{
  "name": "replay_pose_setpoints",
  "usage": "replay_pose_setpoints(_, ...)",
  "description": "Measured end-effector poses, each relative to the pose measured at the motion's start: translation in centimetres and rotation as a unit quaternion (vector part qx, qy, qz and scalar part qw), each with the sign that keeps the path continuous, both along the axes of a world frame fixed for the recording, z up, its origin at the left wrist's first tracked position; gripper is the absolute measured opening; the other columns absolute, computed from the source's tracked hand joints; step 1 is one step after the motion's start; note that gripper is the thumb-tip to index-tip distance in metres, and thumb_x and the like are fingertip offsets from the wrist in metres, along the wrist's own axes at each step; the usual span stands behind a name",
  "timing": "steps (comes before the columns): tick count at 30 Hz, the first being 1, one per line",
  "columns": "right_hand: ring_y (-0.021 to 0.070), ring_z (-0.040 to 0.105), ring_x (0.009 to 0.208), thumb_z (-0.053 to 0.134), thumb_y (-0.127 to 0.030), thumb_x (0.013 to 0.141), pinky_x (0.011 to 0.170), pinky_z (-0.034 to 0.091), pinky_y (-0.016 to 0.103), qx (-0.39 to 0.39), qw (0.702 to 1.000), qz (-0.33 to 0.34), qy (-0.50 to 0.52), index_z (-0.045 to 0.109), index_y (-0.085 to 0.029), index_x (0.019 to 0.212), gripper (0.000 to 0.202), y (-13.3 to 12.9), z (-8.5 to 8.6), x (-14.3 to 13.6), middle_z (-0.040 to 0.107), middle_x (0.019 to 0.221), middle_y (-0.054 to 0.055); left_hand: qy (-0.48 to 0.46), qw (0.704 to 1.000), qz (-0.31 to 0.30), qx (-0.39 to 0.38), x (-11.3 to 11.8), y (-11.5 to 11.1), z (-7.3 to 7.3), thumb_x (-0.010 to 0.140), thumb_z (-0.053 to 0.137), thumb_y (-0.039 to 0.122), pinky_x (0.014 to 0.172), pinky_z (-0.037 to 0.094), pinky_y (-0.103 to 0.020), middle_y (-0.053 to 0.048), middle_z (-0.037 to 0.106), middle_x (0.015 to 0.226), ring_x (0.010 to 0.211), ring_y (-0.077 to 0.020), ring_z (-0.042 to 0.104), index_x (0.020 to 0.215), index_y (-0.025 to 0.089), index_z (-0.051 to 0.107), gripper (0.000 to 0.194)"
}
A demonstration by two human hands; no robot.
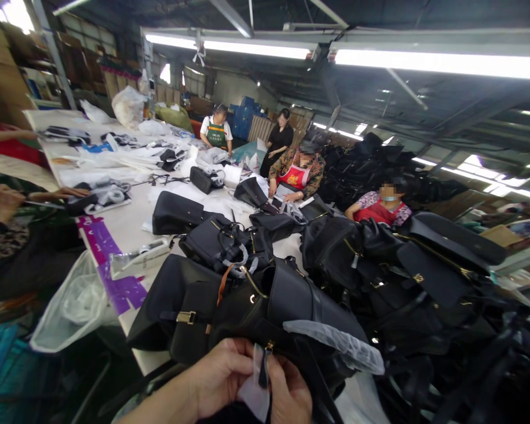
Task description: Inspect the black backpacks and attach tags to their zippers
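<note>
At the bottom centre, my left hand pinches a small translucent wrapping sheet between thumb and fingers. My right hand is closed beside it, its thumb and fingers at a dark zipper pull that the sheet partly lies against. The pull hangs from gold hardware on a black leather bag lying just beyond my hands. This bag has a gold zipper and a handle wrapped in clear plastic. To its left lies a black bag part with a gold buckle.
More black bags cover the long white table, with a large pile at right. A clear plastic bag hangs at the table's left edge by purple tape. Several people work around the table, one in a red apron.
</note>
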State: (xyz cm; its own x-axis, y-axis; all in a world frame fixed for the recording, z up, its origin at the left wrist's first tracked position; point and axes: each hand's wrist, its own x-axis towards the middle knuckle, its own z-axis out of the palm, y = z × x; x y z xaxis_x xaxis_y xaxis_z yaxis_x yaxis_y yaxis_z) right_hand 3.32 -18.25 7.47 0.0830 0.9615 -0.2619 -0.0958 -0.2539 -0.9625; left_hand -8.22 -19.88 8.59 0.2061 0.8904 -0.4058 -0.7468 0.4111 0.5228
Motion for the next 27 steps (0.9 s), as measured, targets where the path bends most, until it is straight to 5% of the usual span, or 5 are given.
replay_pose_setpoints(9,0.0241,0.069,0.065,0.076,-0.048,0.063,0.062,0.055,0.031,0.049,0.996,0.078,0.014,0.071,-0.016,0.069,0.034,0.9,-0.3,1.3,0.073,0.067,0.006,-0.048,0.998,-0.026,0.009,-0.1,0.2,0.6,0.056,0.074,0.004,0.062,0.052,-0.028,-0.004,0.066,0.068,0.056,-0.0134,0.062,0.073,0.010,0.069,0.019)
replay_pose_setpoints(15,0.0238,0.068,0.065,0.071,-0.048,0.068,0.060,0.054,0.030,0.053,0.998,0.025,-0.032,0.071,-0.015,0.071,0.033,0.0,0.3,0.5,0.073,0.069,0.006,-0.015,0.999,0.033,-0.021,0.8,-0.1,0.5,0.055,0.083,0.014,0.058,0.051,-0.029,-0.002,0.063,0.065,0.053,-0.0119,0.057,0.072,0.011,0.067,0.024)
replay_pose_setpoints(21,0.0236,0.068,0.065,0.066,-0.049,0.072,0.062,0.054,0.030,0.093,0.991,0.040,-0.090,0.070,-0.017,0.068,0.033,-0.2,0.2,0.6,0.072,0.066,0.006,0.052,0.997,0.056,-0.006,0.8,-0.5,0.4,0.057,0.082,0.017,0.059,0.049,-0.027,-0.001,0.062,0.066,0.056,-0.0111,0.055,0.068,0.012,0.065,0.021)
replay_pose_setpoints(27,0.0272,0.070,0.083,0.068,-0.049,0.070,0.076,0.055,0.031,0.050,0.982,0.131,-0.127,0.074,-0.017,0.081,0.034,0.5,0.1,2.1,0.076,0.083,0.008,0.106,0.994,0.015,-0.002,0.7,-0.3,1.4,0.060,0.080,0.023,0.064,0.050,-0.031,-0.009,0.070,0.080,0.069,-0.0190,0.062,0.081,0.010,0.071,0.026)
